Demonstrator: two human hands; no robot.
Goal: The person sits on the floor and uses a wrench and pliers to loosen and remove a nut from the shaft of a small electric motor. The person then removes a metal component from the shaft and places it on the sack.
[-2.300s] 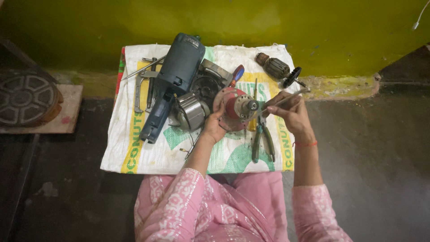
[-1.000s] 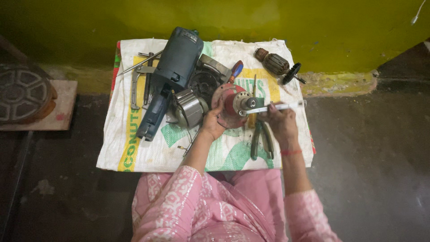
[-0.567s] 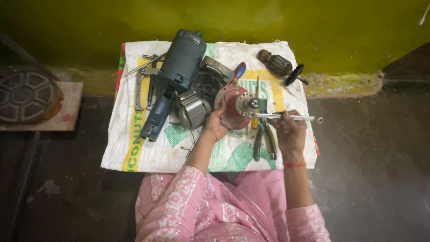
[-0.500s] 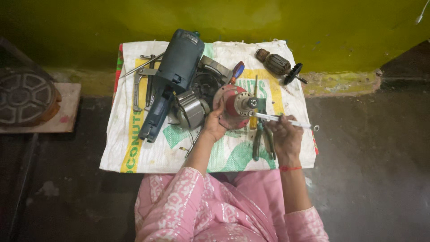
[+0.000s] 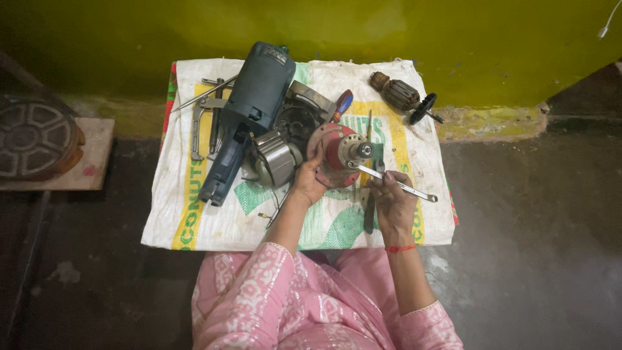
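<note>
Head view, left hand point(image 5: 310, 183) gripping a red motor part point(image 5: 337, 154) above a white sack point(image 5: 214, 223), right hand point(image 5: 394, 206) clasping a wrench point(image 5: 395, 185) set on its shaft, blue power tool point(image 5: 249, 110) alongside.

There is a single view, from a camera worn on the person's head, looking almost straight down from above. It faces forward toward a yellow-green wall point(image 5: 389, 26), which fills the top edge of the picture, while the person's pink-clad lap point(image 5: 311, 304) fills the bottom middle. The camera sits high enough to take in the whole white woven sack point(image 5: 207, 220) spread on the dark floor point(image 5: 538, 246), with floor showing on both sides. The left hand point(image 5: 310, 185) and right hand point(image 5: 394, 206) sit near the picture's middle, so the fingers point(image 5: 382, 181) are seen from above and behind. With only one view, no part of the scene is shared.
</note>
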